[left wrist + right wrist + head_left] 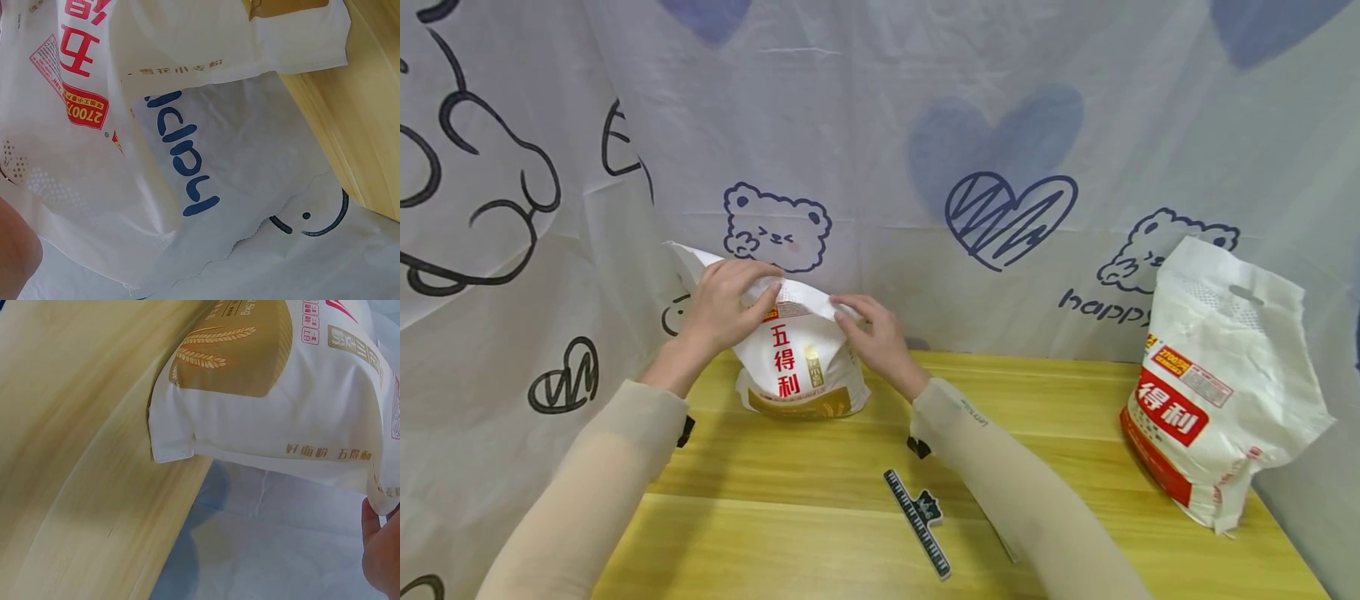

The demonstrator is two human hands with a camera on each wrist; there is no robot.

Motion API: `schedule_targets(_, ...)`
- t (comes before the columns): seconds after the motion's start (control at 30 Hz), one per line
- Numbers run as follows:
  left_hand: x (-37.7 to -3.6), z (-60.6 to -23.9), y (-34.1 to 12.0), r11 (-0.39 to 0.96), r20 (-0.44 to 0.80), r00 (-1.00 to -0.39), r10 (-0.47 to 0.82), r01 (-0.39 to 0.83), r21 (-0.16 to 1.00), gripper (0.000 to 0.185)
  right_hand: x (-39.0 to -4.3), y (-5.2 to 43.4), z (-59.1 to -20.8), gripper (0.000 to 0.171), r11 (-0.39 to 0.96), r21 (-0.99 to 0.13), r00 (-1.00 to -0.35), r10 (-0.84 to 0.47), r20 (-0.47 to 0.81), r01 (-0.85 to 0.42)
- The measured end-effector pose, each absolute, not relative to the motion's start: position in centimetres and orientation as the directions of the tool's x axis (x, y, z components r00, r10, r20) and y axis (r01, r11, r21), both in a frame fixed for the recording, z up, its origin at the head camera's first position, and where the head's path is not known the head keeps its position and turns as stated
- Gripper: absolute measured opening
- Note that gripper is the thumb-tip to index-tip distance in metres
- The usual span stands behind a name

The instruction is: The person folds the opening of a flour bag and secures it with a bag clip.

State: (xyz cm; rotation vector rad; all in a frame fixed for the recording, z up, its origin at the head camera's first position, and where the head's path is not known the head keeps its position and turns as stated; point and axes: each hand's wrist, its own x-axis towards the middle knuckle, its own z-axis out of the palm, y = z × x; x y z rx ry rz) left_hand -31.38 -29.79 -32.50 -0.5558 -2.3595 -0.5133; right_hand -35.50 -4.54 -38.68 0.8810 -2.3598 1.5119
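I see my left hand (pixel 726 304) and right hand (pixel 880 337) pinching the top of the gold-panelled flour bag (pixel 831 367), upright on the worktop (pixel 775 475); uneven pulling could tip it.

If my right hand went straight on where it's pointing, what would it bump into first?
The white bag between your hands; your right hand already touches its upper edge. What comes after is hard to judge, since depth is unclear.
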Motion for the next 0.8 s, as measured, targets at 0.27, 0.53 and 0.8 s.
schedule_targets(0.27, -31.5, -32.6, -29.4, 0.841, 0.681, -0.697, 0.226, 0.492, 0.224, 0.027, -35.6, -4.9, -38.8, 0.036, 0.291, -0.792, -0.835, -0.315, 0.451, -0.538)
schedule_targets(0.53, -32.1, -33.1, -29.3, 0.854, 0.718, -0.666, 0.204, 0.479, 0.202, 0.024, -35.7, -5.3, -38.9, 0.033, 0.291, -0.815, -0.858, -0.293, 0.423, -0.501)
schedule_targets(0.8, -32.3, -33.1, -29.0, 0.848, 0.728, -0.665, 0.168, 0.474, 0.236, 0.017, -35.9, -5.6, -38.8, 0.031, 0.270, -0.821, -0.860, -0.247, 0.446, -0.504)
